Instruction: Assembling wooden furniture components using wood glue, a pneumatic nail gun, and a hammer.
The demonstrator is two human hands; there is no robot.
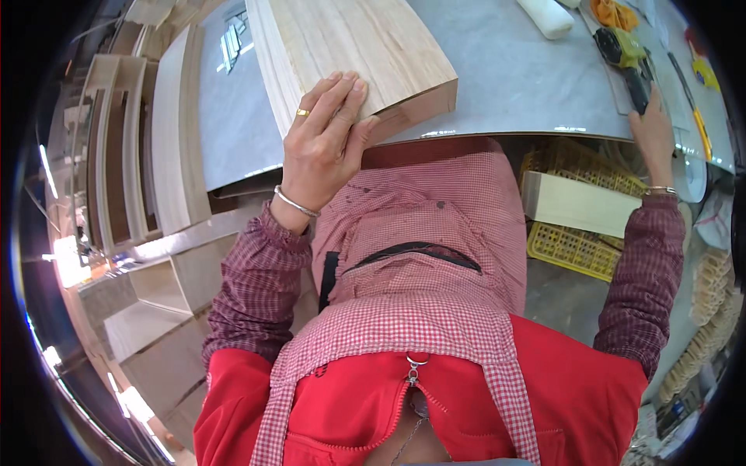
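A pale wooden box (365, 50) with a flat, grained top lies on the grey worktop, its near end at the edge. My left hand (322, 136) grips its near left corner, fingers stretched over the top and thumb against the near side. Off to the right, a yellow-green and black cordless drill (622, 54) lies on the worktop. My right hand (654, 132) is closed around the lower end of its black handle; some of the fingers are hidden.
Small glossy strips (231, 46) lie left of the box. A white roll (546, 17), orange bundle (614, 13) and yellow-handled tool (702, 132) are on the right. Below the worktop stand yellow crates (571, 248) with a pale board (583, 202). Wooden frames (116, 147) stand at left.
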